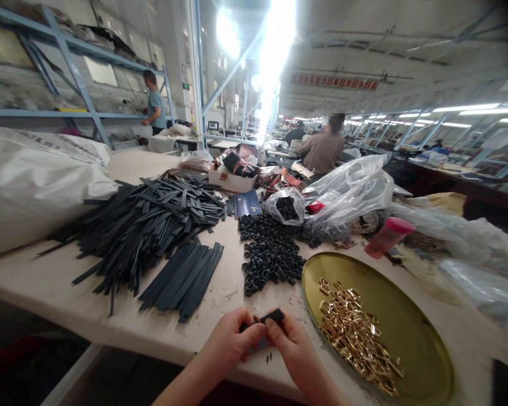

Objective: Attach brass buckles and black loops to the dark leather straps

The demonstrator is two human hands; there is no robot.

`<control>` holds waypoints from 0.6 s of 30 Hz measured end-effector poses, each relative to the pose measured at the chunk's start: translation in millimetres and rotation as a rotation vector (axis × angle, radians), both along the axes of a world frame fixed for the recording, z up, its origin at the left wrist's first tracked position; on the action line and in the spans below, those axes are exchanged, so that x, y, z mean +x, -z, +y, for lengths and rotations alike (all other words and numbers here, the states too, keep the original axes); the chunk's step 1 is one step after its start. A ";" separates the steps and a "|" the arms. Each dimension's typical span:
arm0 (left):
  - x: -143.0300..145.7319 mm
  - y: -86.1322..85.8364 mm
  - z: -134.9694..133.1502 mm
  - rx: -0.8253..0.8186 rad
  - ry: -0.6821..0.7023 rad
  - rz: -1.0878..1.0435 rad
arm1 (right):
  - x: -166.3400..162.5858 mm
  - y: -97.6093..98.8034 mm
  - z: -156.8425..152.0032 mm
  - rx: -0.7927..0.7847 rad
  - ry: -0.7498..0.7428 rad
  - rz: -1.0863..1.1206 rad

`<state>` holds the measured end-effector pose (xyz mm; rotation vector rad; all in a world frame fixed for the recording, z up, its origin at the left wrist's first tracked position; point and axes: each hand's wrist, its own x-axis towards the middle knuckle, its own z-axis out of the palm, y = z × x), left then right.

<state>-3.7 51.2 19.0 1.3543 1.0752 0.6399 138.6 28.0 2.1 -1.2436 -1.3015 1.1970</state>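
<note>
My left hand (231, 339) and my right hand (291, 343) meet above the table's front edge. Both are closed on a black strap (275, 316), its middle partly covered by my thumbs and fingers. Just left of them lies a row of flat black straps (184, 279), with a large heap of similar straps (152, 220) behind it. Small black loops (271, 254) are spread in a pile beyond my hands. To the right, a round gold tray (410, 316) holds many shiny gold buckles (351, 321).
A white sack (38, 186) stands on the left of the table (25, 276). Behind the loops are a blue card (246, 203), a carton (232, 181) and clear plastic bags (353, 183). A pink-lidded jar (389, 237) leans by the tray. Other people (325, 148) are farther back.
</note>
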 end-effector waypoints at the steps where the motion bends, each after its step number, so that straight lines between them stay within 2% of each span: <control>1: 0.1 3.9 4.2 -0.014 -0.012 -0.050 | 0.8 0.6 5.0 -0.012 -0.040 -0.012; 4: -1.3 14.8 12.5 0.047 -0.031 -0.090 | 8.5 6.2 27.2 0.009 -0.106 -0.175; 8: -5.7 26.5 20.6 0.051 -0.108 0.051 | 20.1 21.0 70.8 0.256 0.026 -0.809; 10: -7.0 33.3 24.8 -0.010 -0.162 0.066 | 21.2 30.3 89.2 0.297 0.010 -1.031; 15: -5.9 50.1 31.8 -0.040 -0.206 0.025 | 20.2 50.0 108.1 0.259 -0.018 -1.090; 18: -3.4 52.1 34.4 -0.024 -0.198 0.052 | 25.3 53.0 108.5 0.236 -0.022 -1.042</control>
